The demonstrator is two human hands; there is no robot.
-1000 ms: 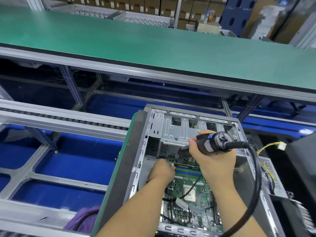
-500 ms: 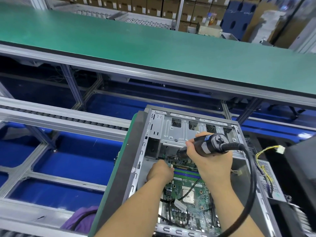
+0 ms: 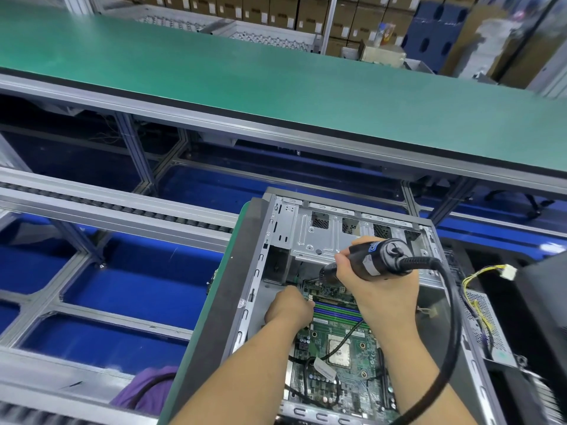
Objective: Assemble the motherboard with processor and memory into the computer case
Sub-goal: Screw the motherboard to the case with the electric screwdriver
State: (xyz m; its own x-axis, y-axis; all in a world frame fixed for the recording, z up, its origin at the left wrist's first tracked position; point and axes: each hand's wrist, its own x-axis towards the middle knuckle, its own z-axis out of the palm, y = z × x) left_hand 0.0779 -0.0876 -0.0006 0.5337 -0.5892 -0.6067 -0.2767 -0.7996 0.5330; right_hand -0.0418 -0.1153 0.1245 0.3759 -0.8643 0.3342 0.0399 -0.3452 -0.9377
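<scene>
Case (image 3: 260, 271) interior: screwdriver cable (image 3: 451, 317) arcs across the right side; drive cage (image 3: 325, 237) blocks the far end; left wall channel open.

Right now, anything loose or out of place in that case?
A black cable lies across the processor on the motherboard, and a yellow wire plug hangs loose outside the case. Nothing looks damaged.

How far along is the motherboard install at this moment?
Done: motherboard lies inside the case, processor seated. In hand: right hand grips the electric screwdriver, its tip at the board's far corner; left hand rests on the board's edge. Left: other screws cannot be judged; yellow cable hangs loose.
</scene>
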